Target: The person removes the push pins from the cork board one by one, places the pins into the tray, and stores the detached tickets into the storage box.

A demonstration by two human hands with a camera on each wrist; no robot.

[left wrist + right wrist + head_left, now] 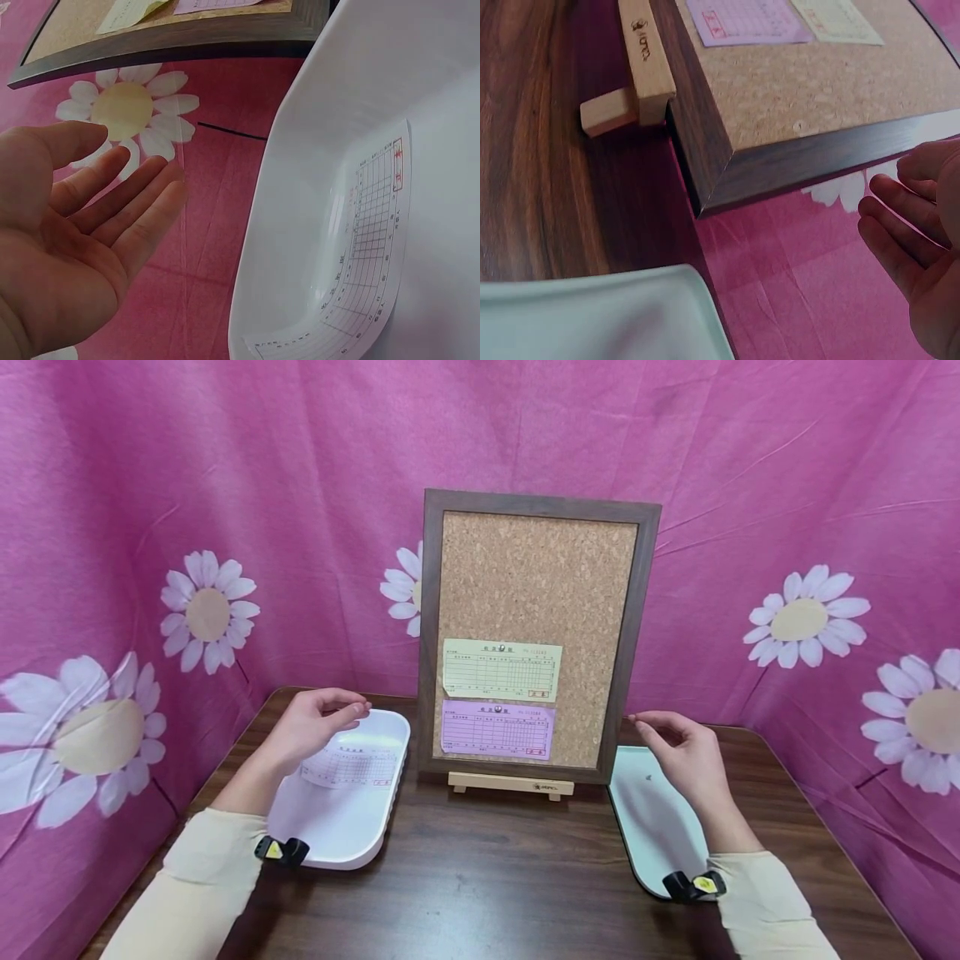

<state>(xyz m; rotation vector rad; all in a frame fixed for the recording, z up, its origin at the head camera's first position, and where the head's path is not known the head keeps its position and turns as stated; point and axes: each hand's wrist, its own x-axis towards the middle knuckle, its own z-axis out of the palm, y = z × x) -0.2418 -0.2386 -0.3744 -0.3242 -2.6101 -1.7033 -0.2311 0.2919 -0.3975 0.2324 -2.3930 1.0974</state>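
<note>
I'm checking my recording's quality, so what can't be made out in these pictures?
- White slip, left wrist view: one end, cut off by the bottom edge.
- Mint tray, right wrist view: most of it, cut off by the left and bottom edges.
- Purple slip, head view: fine print, too small to read.

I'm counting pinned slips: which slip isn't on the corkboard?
The white slip, lying in the white tray; the yellow-green slip and purple slip are both on the corkboard.

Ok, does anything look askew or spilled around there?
Only mildly: the white slip curls up the wall of the white tray instead of lying flat. Nothing looks spilled or damaged.
</note>
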